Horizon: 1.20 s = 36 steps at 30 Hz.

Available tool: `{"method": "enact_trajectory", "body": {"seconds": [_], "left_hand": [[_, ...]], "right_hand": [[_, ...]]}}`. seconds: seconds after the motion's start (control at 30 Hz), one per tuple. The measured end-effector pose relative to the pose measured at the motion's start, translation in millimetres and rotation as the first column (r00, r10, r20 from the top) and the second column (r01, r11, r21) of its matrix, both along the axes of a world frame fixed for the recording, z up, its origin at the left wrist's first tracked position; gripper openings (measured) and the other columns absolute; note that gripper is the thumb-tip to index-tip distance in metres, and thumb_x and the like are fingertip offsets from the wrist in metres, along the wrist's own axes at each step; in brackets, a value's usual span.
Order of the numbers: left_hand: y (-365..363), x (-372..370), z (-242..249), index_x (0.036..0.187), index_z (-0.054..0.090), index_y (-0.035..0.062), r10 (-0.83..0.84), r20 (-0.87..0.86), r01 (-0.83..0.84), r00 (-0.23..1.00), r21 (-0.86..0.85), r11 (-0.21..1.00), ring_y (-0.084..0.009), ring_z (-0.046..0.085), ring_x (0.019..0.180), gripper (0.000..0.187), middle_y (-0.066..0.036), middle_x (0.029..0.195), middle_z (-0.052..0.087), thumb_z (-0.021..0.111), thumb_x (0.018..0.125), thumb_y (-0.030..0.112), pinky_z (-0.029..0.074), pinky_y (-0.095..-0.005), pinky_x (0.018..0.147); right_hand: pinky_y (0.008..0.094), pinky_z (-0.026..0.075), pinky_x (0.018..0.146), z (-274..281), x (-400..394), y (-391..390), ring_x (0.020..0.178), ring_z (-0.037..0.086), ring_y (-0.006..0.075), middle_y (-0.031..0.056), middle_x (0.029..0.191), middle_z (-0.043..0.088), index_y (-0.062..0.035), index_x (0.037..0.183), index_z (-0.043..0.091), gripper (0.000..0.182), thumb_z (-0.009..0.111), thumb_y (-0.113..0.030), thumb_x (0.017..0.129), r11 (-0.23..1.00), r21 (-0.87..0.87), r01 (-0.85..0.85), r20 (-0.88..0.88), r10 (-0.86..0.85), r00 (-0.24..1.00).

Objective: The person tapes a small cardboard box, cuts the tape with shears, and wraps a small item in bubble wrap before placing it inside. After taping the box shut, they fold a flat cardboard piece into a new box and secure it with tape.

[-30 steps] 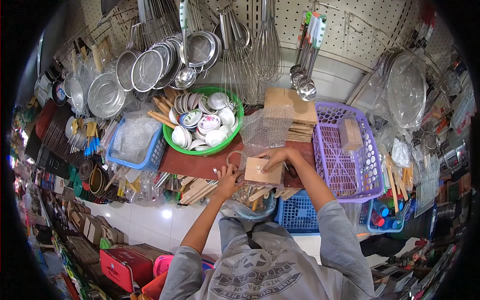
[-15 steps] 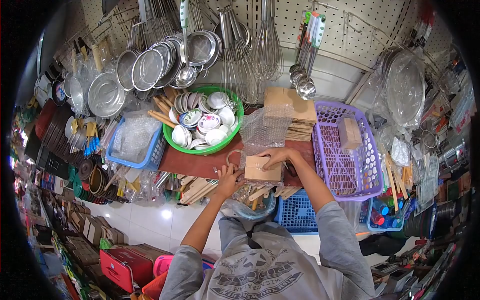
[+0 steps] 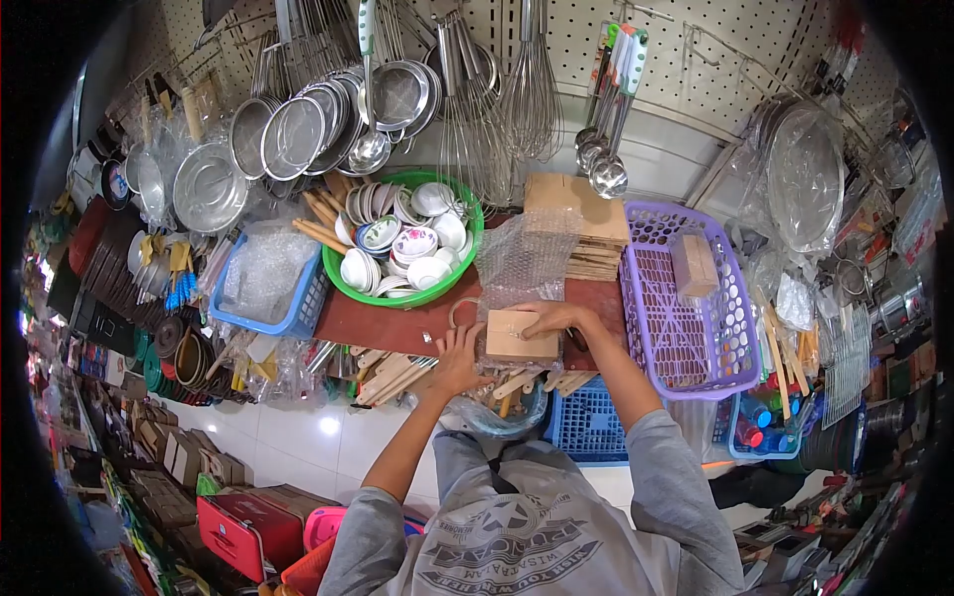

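Note:
A small brown cardboard box (image 3: 509, 346) lies on a sheet of bubble wrap (image 3: 527, 260) at the front edge of the red-brown tabletop (image 3: 373, 333). My right hand (image 3: 558, 320) grips the box from its right, thumb and fingers over the top and far side. To the left, my left hand (image 3: 459, 364) rests with its fingers apart, fingertips right at the wrap's left edge, holding nothing. Just beyond those fingertips, a roll of tape (image 3: 461, 312) is partly hidden by the wrap.
A green basin (image 3: 335, 276) of small bowls stands back left, near a blue basket (image 3: 298, 316). Flattened cardboard (image 3: 586, 223) is stacked behind the wrap. On the right, a purple basket (image 3: 686, 389) holds a wrapped box (image 3: 694, 265). Whisks (image 3: 532, 109) and ladles (image 3: 608, 177) hang above.
My left hand has shifted slightly, its fingers now more spread beside the wrap. The right hand has turned a little on the box, which stays in place.

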<state>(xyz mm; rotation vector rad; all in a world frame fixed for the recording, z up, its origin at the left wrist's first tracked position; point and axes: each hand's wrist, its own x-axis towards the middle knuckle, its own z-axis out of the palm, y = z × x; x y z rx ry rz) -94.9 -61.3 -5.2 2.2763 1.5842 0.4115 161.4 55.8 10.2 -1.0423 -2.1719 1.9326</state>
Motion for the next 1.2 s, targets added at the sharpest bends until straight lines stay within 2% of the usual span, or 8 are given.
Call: {"method": "enact_trajectory", "body": {"seconds": [0.1,0.4,0.67,0.77,0.87,0.97,1.07,1.2], "left_hand": [[3,3,-9,0.152,0.024,0.0155,-0.010,0.027,0.007,1.000,0.105,0.994,-0.0358,0.035,0.127,0.124,-0.013,0.145,0.035,0.092,0.050,0.037,0.024,-0.0544,0.104],[9,5,-8,0.149,0.033,0.0329,-0.187,0.003,0.183,0.982,0.182,0.966,-0.0345,0.031,0.135,0.097,-0.011,0.146,0.035,0.084,0.067,0.026,0.023,-0.0550,0.109],[18,-1,-2,0.146,0.039,0.0327,-0.259,0.115,0.238,0.959,0.164,0.957,-0.0371,0.028,0.136,0.087,-0.013,0.143,0.037,0.082,0.070,0.024,0.019,-0.0563,0.112],[16,-1,2,0.146,0.040,0.0323,-0.254,0.105,0.237,0.961,0.154,0.959,-0.0378,0.030,0.134,0.085,-0.013,0.142,0.038,0.081,0.072,0.024,0.019,-0.0552,0.111],[15,-1,7,0.146,0.040,0.0318,-0.249,0.104,0.233,0.963,0.143,0.962,-0.0375,0.033,0.130,0.085,-0.013,0.140,0.040,0.081,0.071,0.025,0.021,-0.0538,0.110],[15,-1,7,0.145,0.042,0.0307,-0.249,0.116,0.229,0.962,0.164,0.960,-0.0366,0.035,0.126,0.085,-0.014,0.138,0.042,0.082,0.070,0.025,0.022,-0.0530,0.108],[12,-1,9,0.144,0.043,0.0296,-0.240,0.129,0.218,0.962,0.163,0.962,-0.0357,0.036,0.125,0.084,-0.014,0.137,0.043,0.082,0.069,0.024,0.022,-0.0525,0.107],[10,-1,9,0.143,0.044,0.0290,-0.241,0.151,0.212,0.959,0.187,0.959,-0.0343,0.038,0.123,0.084,-0.014,0.136,0.044,0.082,0.068,0.026,0.024,-0.0506,0.105]], "right_hand": [[0.0315,0.045,0.094,3,1,-5,0.110,0.055,0.0175,0.0070,0.120,0.061,-0.0128,0.136,0.046,0.070,0.078,-0.031,0.077,0.998,0.022,0.065,-0.033,-0.065,0.997],[0.0310,0.043,0.095,8,3,-11,0.110,0.053,0.0177,0.0066,0.118,0.059,-0.0119,0.130,0.047,0.065,0.079,-0.030,0.077,0.995,0.020,0.099,-0.012,-0.098,0.995],[0.0301,0.040,0.099,24,6,-27,0.111,0.053,0.0169,0.0057,0.119,0.059,-0.0103,0.128,0.054,0.055,0.077,-0.027,0.081,0.984,0.042,0.172,-0.012,-0.172,0.985],[0.0303,0.041,0.099,15,10,-30,0.113,0.052,0.0156,0.0068,0.122,0.059,-0.0092,0.122,0.060,0.039,0.069,-0.027,0.089,0.967,0.033,0.251,-0.054,-0.249,0.967],[0.0322,0.045,0.095,4,18,-36,0.106,0.058,0.0177,0.0067,0.111,0.065,-0.0062,0.116,0.063,0.037,0.061,-0.034,0.093,0.904,0.075,0.420,-0.273,-0.387,0.881],[0.0335,0.048,0.090,-47,38,-27,0.099,0.063,0.0201,0.0099,0.103,0.068,-0.0073,0.112,0.065,0.028,0.057,-0.029,0.095,0.746,-0.044,0.665,-0.375,-0.629,0.681],[0.0347,0.050,0.084,-51,50,-42,0.093,0.066,0.0268,0.0147,0.093,0.068,-0.0090,0.104,0.063,0.020,0.064,-0.022,0.089,0.547,0.256,0.797,-0.105,-0.804,0.586],[0.0367,0.049,0.077,-53,59,-62,0.087,0.064,0.0281,0.0115,0.089,0.065,-0.0087,0.100,0.056,0.026,0.072,-0.016,0.081,0.526,0.577,0.624,-0.003,-0.763,0.646]]}}
